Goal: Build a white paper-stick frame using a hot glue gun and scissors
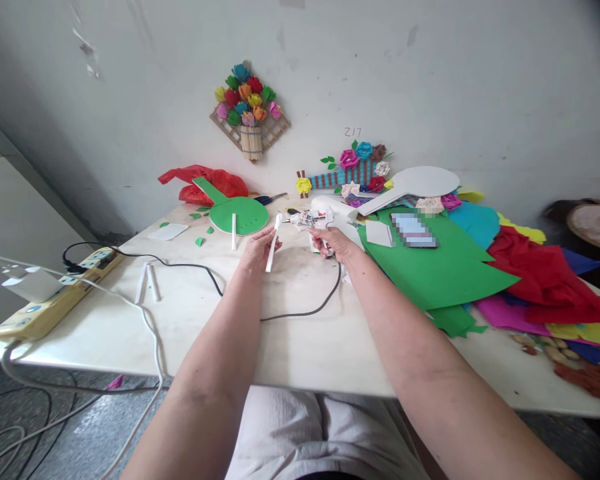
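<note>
My left hand (261, 250) pinches a white stick (272, 250) just right of the green paddle (221, 217); my right hand (337, 243) curls closed around a glue gun (305, 218) farther right, nozzle near the stick's top. Red plastic (205, 183) lies behind the paddle.

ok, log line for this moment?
left hand: holds white strip | right hand: grips glue gun | gun tip: by strip's upper end
</note>
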The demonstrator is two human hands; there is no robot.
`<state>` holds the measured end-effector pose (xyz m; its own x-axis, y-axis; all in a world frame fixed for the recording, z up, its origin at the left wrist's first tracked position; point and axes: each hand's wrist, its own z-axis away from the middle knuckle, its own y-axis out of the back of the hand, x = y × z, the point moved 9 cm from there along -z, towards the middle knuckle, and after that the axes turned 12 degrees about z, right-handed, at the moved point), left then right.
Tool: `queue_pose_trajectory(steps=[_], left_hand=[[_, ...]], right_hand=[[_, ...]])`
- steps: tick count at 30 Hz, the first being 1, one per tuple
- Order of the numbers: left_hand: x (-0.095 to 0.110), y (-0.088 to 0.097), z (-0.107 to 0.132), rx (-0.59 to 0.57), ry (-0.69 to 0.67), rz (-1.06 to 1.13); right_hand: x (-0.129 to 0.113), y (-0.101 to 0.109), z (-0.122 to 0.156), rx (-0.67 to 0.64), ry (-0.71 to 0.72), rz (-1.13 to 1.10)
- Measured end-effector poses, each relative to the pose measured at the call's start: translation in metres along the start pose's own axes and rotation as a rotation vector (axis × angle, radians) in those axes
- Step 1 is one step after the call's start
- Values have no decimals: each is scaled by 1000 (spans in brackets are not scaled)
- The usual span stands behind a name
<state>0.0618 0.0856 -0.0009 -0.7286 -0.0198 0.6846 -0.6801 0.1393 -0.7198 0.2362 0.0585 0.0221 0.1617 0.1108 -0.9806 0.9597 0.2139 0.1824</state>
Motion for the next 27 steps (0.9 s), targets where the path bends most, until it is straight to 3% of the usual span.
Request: queue_pose_trajectory(steps=[9,15,27], left_hand=[[-4,-5,4,-4,99,177],[-9,-19,11,-101,198,297],[-12,-26,19,-125,283,369]], right_hand=[[0,-6,3,-60,-36,-99],[2,-13,5,-142,-62,-157],[6,-18,7,-225,-69,-198]])
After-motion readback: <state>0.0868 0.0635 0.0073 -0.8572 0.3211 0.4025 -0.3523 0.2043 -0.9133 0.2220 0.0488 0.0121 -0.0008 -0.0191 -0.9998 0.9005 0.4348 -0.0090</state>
